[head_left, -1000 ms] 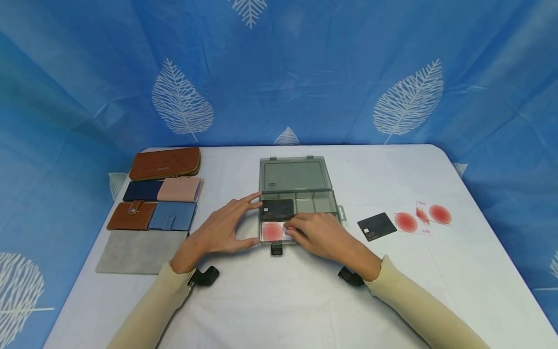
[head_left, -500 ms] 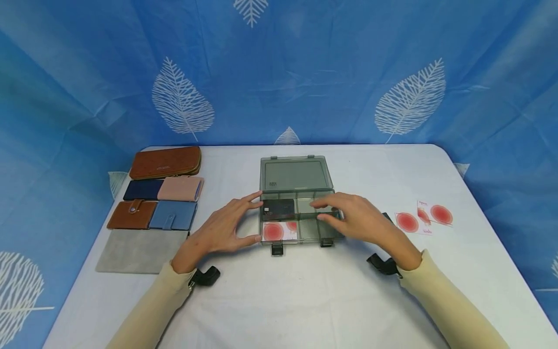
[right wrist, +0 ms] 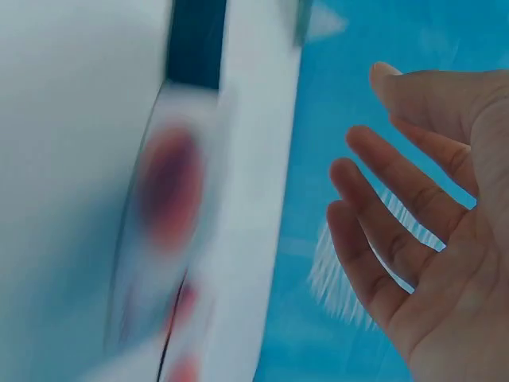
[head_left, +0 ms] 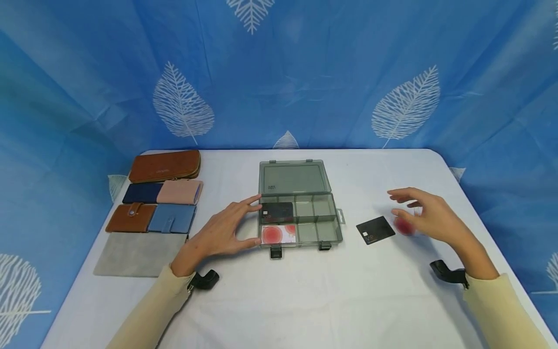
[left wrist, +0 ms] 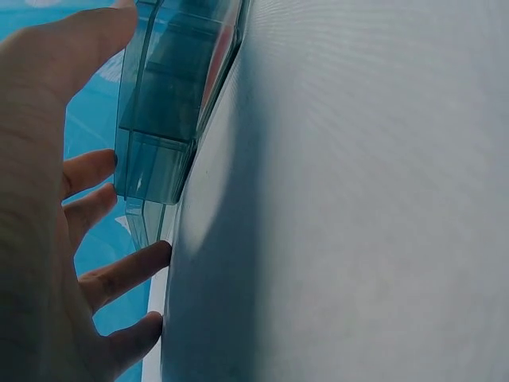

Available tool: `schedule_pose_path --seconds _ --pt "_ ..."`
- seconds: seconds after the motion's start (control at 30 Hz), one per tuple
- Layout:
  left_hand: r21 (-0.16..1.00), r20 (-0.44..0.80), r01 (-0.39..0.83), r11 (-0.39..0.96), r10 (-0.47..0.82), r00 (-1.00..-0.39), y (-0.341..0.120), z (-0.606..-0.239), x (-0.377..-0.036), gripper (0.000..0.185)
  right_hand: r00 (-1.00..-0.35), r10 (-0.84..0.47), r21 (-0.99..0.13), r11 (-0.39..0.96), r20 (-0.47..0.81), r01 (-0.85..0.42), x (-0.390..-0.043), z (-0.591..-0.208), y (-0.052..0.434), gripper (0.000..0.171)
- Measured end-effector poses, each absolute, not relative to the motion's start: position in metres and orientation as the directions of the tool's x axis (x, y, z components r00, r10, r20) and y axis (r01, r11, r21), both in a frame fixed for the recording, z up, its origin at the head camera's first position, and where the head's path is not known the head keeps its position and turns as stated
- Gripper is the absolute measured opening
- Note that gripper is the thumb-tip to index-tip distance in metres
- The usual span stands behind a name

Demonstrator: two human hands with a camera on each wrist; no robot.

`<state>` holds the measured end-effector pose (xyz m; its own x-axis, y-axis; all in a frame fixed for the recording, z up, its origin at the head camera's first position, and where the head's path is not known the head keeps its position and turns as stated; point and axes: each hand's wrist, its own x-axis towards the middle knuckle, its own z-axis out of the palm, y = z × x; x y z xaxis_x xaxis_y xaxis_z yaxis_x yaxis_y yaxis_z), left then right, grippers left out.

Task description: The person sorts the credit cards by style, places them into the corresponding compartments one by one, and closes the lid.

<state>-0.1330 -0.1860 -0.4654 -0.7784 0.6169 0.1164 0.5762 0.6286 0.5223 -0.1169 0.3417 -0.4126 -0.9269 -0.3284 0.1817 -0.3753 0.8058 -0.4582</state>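
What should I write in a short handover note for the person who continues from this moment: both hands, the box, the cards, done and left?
Left hand: open, fingers and thumb against the left end of the open grey compartment box, steadying it.
Right hand: open, holds nothing, above the loose red-spot cards on the table, to the right of the box.
Done: one black card and one red-spot card lie in the box's left compartments.
Left: a second black card and the loose red-spot cards lie outside the box; its other compartments look empty. The lid is open.
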Motion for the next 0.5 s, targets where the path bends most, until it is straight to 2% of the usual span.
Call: schedule_pose_path --seconds 0.27,0.5 --pt "0.512 0.132 0.584 0.630 0.615 -0.778 -0.186 -0.467 -0.131 0.088 -0.978 -0.197 -0.496 0.845 0.061 -0.201 -0.113 -0.436 0.412 0.057" --pt "0.505 0.137 0.588 0.632 0.614 -0.777 -0.185 -0.469 -0.131 0.087 -0.986 -0.163 -0.452 0.878 0.029 -0.158 -0.109 -0.449 0.445 0.061"
